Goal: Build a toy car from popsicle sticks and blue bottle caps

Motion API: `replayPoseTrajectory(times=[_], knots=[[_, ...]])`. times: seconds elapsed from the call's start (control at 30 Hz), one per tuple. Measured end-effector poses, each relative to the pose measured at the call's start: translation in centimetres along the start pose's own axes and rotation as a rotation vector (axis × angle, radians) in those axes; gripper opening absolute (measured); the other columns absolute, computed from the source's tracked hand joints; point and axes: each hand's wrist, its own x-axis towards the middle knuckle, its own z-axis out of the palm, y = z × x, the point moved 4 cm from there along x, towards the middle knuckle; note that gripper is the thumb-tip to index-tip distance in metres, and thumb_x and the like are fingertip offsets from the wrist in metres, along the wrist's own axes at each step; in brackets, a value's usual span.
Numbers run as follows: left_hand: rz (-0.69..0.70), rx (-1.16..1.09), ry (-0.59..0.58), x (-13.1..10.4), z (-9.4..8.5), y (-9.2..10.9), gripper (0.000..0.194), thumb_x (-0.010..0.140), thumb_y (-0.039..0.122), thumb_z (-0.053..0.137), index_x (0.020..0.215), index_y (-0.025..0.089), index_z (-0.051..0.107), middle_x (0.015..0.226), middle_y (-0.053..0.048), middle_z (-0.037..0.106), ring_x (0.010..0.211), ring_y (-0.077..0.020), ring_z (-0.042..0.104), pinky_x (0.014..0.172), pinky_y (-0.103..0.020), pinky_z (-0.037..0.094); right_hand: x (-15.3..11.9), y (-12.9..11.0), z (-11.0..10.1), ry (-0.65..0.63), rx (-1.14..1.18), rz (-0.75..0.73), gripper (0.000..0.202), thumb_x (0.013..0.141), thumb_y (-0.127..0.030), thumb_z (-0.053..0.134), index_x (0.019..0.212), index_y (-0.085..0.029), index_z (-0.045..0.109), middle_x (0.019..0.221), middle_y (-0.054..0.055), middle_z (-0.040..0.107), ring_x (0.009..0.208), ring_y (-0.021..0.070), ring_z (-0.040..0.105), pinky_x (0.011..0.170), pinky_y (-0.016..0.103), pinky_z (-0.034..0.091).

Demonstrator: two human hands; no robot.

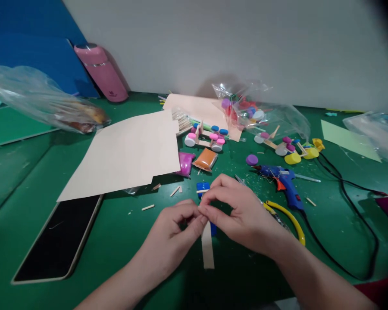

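Observation:
My left hand (177, 230) and my right hand (234, 206) meet fingertip to fingertip in the middle of the table. Both are closed in a pinch, and whatever lies between the fingertips is hidden. Below them a flat wooden craft stick (208, 247) points toward me, its far end covered by my fingers. A blue cap (202, 187) with a short thin stick across it sits just beyond the fingertips. Another blue piece (214, 229) shows partly under my right hand.
Right of my hands lie yellow-handled pliers (292, 219) and a blue glue gun (283, 178) with its cord. Toy cars (207, 138) of sticks and caps stand behind. A cream sheet (129, 155) partly covers a phone (60, 241). A pink bottle (103, 73) leans at the back.

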Motion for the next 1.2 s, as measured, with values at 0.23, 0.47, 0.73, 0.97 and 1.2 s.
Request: replayPoseTrajectory(times=[0.23,0.47,0.73,0.97,1.2], knots=[[0.008,0.056,-0.005,0.7,-0.8,-0.7,0.022,0.084,0.027,0.045,0.078,0.018,0.063,0.078,-0.002,0.058,0.074,-0.0148,0.053,0.067,-0.024,0.041,1.6,1.6,-1.0,0.044,-0.023,0.018,0.011,0.082,-0.023,0.052,0.075,-0.019,0.059,0.076,-0.001,0.051,0.073,0.0126,0.051,0.064,0.025,0.038],[0.252,0.405,0.181,0.6,-0.7,-2.1,0.016,0.081,0.016,0.047,0.088,0.018,0.06,0.079,-0.004,0.06,0.075,-0.016,0.055,0.068,-0.029,0.044,2.3,2.7,-0.4,0.082,-0.091,-0.035,0.01,0.082,-0.019,0.051,0.077,-0.019,0.06,0.077,0.0,0.05,0.075,0.0137,0.051,0.066,0.026,0.038],[0.669,0.734,0.245,-2.0,1.5,-2.6,0.025,0.074,0.011,0.057,0.098,0.017,0.054,0.091,-0.008,0.061,0.087,-0.0222,0.052,0.074,-0.037,0.04,2.3,3.0,-0.2,0.145,-0.098,-0.087,0.008,0.082,-0.02,0.053,0.078,-0.019,0.06,0.077,0.0,0.051,0.075,0.0123,0.051,0.066,0.023,0.04],[0.323,0.444,0.309,-0.5,0.7,-2.9,0.018,0.073,0.013,0.057,0.089,0.018,0.049,0.082,-0.003,0.058,0.075,-0.0155,0.055,0.065,-0.028,0.046,1.7,2.3,-0.8,0.19,-0.029,-0.2,0.009,0.082,-0.019,0.052,0.079,-0.018,0.06,0.076,0.001,0.052,0.071,0.0118,0.051,0.063,0.023,0.042],[0.155,0.251,0.285,1.4,-0.3,-2.3,0.006,0.073,0.015,0.054,0.077,0.019,0.055,0.07,0.001,0.054,0.064,-0.0119,0.053,0.058,-0.023,0.044,2.0,2.1,-0.5,0.159,-0.012,-0.205,0.008,0.082,-0.02,0.052,0.081,-0.018,0.06,0.078,0.001,0.051,0.072,0.0116,0.051,0.062,0.023,0.043]])
